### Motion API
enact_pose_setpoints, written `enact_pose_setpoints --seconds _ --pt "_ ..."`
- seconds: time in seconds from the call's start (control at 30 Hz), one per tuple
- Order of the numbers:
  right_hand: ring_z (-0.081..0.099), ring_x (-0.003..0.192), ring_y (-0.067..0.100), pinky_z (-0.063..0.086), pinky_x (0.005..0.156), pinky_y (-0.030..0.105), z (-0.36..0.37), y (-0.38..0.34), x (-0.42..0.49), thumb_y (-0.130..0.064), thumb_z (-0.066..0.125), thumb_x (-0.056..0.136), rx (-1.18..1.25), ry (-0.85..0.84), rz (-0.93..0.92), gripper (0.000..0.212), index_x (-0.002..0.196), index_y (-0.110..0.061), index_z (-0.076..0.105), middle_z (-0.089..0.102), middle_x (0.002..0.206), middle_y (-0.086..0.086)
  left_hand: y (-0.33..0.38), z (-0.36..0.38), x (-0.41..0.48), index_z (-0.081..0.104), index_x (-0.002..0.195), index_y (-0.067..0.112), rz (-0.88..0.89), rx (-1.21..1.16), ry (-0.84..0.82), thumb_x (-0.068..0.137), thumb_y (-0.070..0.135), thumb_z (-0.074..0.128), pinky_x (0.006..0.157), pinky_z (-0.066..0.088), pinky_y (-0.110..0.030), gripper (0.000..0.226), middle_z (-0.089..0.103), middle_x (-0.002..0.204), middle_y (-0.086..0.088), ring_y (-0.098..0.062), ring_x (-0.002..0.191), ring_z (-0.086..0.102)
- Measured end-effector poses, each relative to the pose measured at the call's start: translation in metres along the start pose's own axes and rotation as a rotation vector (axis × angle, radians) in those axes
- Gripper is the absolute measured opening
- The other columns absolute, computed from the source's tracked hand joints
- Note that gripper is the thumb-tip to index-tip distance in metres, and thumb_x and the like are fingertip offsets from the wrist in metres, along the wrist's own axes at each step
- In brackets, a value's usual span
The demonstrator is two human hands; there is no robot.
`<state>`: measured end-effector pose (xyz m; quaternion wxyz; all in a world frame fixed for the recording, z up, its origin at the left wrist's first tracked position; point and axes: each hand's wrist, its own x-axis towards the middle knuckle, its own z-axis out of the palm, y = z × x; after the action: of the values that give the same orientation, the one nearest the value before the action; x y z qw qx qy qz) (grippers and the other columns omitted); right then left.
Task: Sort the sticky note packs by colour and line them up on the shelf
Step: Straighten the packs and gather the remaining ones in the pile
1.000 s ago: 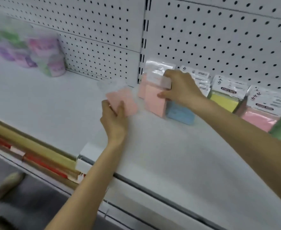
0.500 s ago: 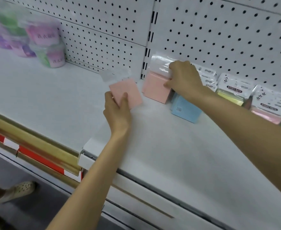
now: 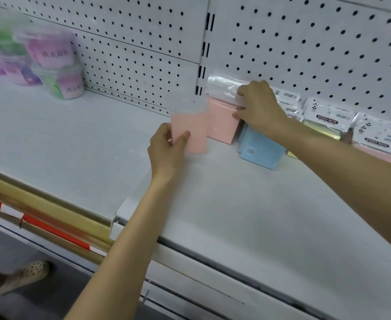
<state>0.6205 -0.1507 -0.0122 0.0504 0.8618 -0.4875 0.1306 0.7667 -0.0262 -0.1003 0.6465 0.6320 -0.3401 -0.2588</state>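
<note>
My left hand (image 3: 166, 148) pinches a pink sticky note pack (image 3: 193, 131) by its lower left edge, held upright just left of a second pink pack (image 3: 222, 121). That second pack stands against the pegboard, and my right hand (image 3: 259, 105) grips its clear plastic top. A blue pack (image 3: 261, 151) leans just right of it, partly under my right forearm. Further right stand a yellow pack (image 3: 326, 121) and another pink pack (image 3: 379, 142) with white "STICKY NOTE" header cards.
The white shelf (image 3: 213, 204) runs wide in front of the packs, backed by a white pegboard (image 3: 305, 42). Several pink and green tubs (image 3: 58, 75) stand at the far left. A gold rail with red-white tape (image 3: 40, 218) runs below the shelf edge. A shoe (image 3: 28, 273) shows on the floor.
My left hand has carried its pink pack right and back, up beside the standing pink pack. My right hand has pushed that standing pack back against the pegboard.
</note>
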Motion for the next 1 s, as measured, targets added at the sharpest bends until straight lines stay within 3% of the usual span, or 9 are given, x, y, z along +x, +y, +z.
enact_pose_setpoints --seconds 0.07,0.17,0.27,0.37,0.5,0.63,0.73,0.87,1.0 --pt "0.048 0.106 0.031 0.035 0.083 0.030 -0.002 0.007 0.001 -0.017 0.069 0.083 0.153 0.050 -0.013 0.035 0.113 -0.003 0.059 0.057 0.102 0.016 -0.001 -0.001 0.003 0.064 0.091 0.018 -0.004 -0.036 -0.072 0.083 0.018 0.066 0.078 0.054 -0.039 0.008 0.067 0.082 0.009 -0.016 0.083 0.063" --pt "0.053 0.107 0.024 0.040 0.093 0.030 -0.012 0.009 0.000 -0.028 0.064 0.089 0.342 0.120 -0.081 0.043 0.127 -0.011 0.053 0.059 0.114 0.010 0.001 0.000 0.007 0.067 0.093 0.018 -0.006 -0.140 -0.198 0.085 0.011 0.067 0.079 0.054 -0.038 0.011 0.070 0.089 0.003 -0.017 0.086 0.066" --pt "0.057 0.105 0.015 0.045 0.096 0.030 -0.025 0.001 0.001 -0.040 0.066 0.085 0.550 -0.175 -0.102 0.053 0.131 -0.021 0.049 0.060 0.115 0.002 0.005 0.004 0.010 0.067 0.101 0.008 0.000 -0.194 -0.331 0.086 0.002 0.066 0.076 0.055 -0.030 0.016 0.070 0.094 -0.003 -0.014 0.086 0.066" --pt "0.049 0.108 0.011 0.041 0.093 0.026 -0.029 -0.005 0.001 -0.041 0.074 0.077 0.360 -0.382 -0.162 0.068 0.135 -0.023 0.043 0.051 0.119 -0.007 0.006 0.009 0.016 0.067 0.106 0.005 -0.010 -0.228 -0.422 0.086 0.000 0.065 0.075 0.056 -0.027 0.020 0.070 0.095 -0.005 -0.012 0.084 0.068" --pt "0.045 0.092 0.018 0.037 0.069 0.030 -0.024 -0.006 0.000 -0.038 0.079 0.072 0.170 -0.381 -0.178 0.062 0.116 -0.011 0.046 0.048 0.100 -0.005 0.007 0.017 0.025 0.066 0.110 0.001 -0.030 -0.212 -0.498 0.087 0.004 0.065 0.078 0.057 -0.030 0.023 0.070 0.101 -0.013 -0.016 0.087 0.069" --pt "0.037 0.067 0.014 0.027 0.052 0.025 -0.023 -0.003 0.000 -0.037 0.082 0.067 0.127 -0.272 -0.158 0.049 0.081 -0.013 0.042 0.040 0.072 -0.007 0.006 0.027 0.033 0.068 0.107 0.001 0.013 -0.186 -0.446 0.087 0.004 0.066 0.075 0.054 -0.022 0.020 0.071 0.097 -0.009 -0.009 0.084 0.068" --pt "0.032 0.061 0.016 0.023 0.053 0.033 -0.021 -0.002 0.003 -0.032 0.082 0.066 0.096 -0.183 -0.166 0.054 0.067 -0.015 0.032 0.034 0.065 -0.004 -0.001 0.034 0.042 0.070 0.103 0.006 0.108 -0.064 -0.304 0.082 0.008 0.072 0.080 0.051 -0.023 0.021 0.071 0.098 -0.005 -0.011 0.087 0.065" --pt "0.032 0.061 0.020 0.022 0.054 0.033 -0.013 -0.006 0.002 -0.028 0.081 0.068 0.102 -0.098 -0.152 0.054 0.064 -0.015 0.028 0.031 0.061 -0.003 -0.007 0.040 0.050 0.067 0.108 0.018 0.168 0.160 -0.193 0.079 0.015 0.075 0.076 0.045 -0.016 0.031 0.064 0.105 -0.001 -0.009 0.086 0.055" --pt "0.037 0.069 0.024 0.030 0.077 0.034 -0.008 -0.014 0.000 -0.029 0.074 0.076 -0.067 -0.049 -0.205 0.040 0.078 -0.015 0.037 0.032 0.063 -0.007 -0.008 0.044 0.053 0.058 0.099 0.029 0.167 0.260 -0.188 0.077 0.019 0.076 0.068 0.041 -0.019 0.030 0.059 0.100 0.004 -0.012 0.082 0.051"
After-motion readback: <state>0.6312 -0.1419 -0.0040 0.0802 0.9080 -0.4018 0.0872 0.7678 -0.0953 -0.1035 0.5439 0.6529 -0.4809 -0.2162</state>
